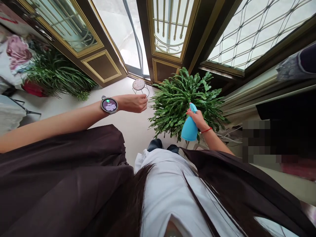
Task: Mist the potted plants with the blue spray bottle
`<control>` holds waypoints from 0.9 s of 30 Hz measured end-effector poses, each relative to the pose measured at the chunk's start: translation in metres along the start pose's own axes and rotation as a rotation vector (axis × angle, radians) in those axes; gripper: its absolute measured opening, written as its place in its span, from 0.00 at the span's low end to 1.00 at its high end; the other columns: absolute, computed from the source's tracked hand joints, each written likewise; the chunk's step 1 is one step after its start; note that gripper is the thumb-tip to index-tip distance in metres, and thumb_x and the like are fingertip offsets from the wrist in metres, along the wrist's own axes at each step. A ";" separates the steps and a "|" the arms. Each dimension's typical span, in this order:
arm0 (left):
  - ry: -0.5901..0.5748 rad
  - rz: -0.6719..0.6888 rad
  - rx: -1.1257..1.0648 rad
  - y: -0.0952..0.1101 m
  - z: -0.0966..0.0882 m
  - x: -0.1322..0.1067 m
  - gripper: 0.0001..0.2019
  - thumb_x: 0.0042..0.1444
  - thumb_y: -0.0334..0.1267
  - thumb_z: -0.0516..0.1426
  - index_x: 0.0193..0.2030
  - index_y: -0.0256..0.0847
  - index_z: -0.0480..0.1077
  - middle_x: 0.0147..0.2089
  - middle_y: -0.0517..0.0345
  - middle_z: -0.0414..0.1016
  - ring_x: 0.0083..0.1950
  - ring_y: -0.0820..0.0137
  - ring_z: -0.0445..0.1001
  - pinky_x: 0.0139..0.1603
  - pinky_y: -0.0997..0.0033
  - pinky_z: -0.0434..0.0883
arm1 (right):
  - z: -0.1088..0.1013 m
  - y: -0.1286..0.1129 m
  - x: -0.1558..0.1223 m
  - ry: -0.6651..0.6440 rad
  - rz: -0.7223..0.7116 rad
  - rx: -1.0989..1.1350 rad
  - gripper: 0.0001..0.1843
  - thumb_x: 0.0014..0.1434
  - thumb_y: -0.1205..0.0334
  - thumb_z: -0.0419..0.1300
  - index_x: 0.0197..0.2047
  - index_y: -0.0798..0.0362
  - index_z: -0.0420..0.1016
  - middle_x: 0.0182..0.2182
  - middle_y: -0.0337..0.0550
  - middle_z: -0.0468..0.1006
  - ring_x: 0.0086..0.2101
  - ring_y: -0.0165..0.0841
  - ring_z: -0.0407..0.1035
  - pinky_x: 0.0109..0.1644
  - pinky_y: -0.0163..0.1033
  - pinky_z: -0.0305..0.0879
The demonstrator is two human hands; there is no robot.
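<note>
Spray bottle: The blue spray bottle [189,130] was in front of the leafy plant [170,97], over its near right edge.
Right hand: The right hand [197,119] was wrapped around the bottle's neck, fingers up by the trigger.
Left hand: The left hand [135,103] was just beside the leaves, fingers curled in; I could not tell whether they were closed on anything.
Grip risk: If the neck was wet, the bottle could have slipped down towards the feet [155,144]; I judged this a small danger.
Leaf risk: A careless swing of the bottle could have snapped stems, since the foliage was crowded around it.
Watch risk: Stray spray could have wetted the watch [109,105] on the left wrist.
Floor: The pale floor [133,128] looked smooth, so drops on it might have made it slippery.
Stool: A small round stool [139,84] was behind the left hand, near the plant.
Doorway: Dark doors [101,65] with gold trim framed a bright gap.
Window side: A latticed window [249,36] was at right, above pale curtains [254,89].
</note>
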State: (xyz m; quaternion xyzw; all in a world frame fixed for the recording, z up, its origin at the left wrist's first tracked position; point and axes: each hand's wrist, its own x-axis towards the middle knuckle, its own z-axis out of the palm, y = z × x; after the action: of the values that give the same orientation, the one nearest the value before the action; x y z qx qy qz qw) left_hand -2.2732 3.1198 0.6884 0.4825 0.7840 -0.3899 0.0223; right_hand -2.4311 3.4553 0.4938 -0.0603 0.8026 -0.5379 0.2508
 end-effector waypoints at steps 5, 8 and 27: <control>0.036 0.034 -0.035 -0.002 -0.007 0.008 0.20 0.64 0.18 0.37 0.37 0.31 0.68 0.33 0.53 0.68 0.37 0.68 0.64 0.43 0.65 0.57 | 0.001 -0.006 -0.002 0.024 -0.015 -0.013 0.14 0.49 0.51 0.64 0.34 0.52 0.71 0.24 0.37 0.69 0.26 0.32 0.66 0.30 0.37 0.68; 0.065 0.044 -0.069 -0.002 -0.009 0.011 0.20 0.63 0.18 0.37 0.36 0.31 0.68 0.32 0.52 0.68 0.37 0.67 0.65 0.43 0.65 0.58 | 0.001 -0.006 -0.003 0.022 -0.041 -0.015 0.15 0.48 0.50 0.64 0.34 0.52 0.71 0.23 0.36 0.68 0.25 0.31 0.65 0.30 0.37 0.68; -0.395 -0.461 -1.407 0.208 0.008 0.065 0.17 0.63 0.32 0.51 0.57 0.27 0.69 0.59 0.34 0.66 0.61 0.51 0.63 0.58 0.53 0.61 | 0.003 0.010 -0.025 -0.009 -0.009 -0.023 0.14 0.49 0.49 0.62 0.34 0.51 0.71 0.25 0.38 0.72 0.26 0.32 0.67 0.29 0.37 0.68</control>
State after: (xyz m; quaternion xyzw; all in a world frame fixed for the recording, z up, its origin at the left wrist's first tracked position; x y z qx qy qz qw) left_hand -2.1497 3.2111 0.5333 0.1003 0.9099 0.1272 0.3818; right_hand -2.4062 3.4662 0.4927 -0.0692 0.8072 -0.5296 0.2514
